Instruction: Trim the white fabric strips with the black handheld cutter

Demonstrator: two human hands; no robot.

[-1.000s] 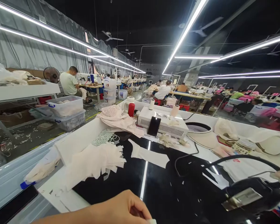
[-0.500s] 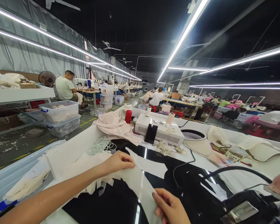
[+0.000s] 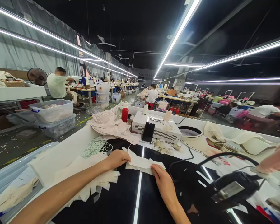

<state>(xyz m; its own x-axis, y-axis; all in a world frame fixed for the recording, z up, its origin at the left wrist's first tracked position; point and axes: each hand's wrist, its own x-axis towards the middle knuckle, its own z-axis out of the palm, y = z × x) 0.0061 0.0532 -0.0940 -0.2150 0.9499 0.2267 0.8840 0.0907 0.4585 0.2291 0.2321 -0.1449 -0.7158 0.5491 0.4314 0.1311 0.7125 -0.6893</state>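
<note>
While both hands, left hand & right hand, pinned the white fabric piece flat on the black tabletop, the iron sat near; a stray elbow could've snagged its cord.

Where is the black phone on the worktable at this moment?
In the head view, the black phone stands near the table's middle, leaning against the front of the white machine, beyond the white fabric piece that the left hand and right hand press flat.
</note>
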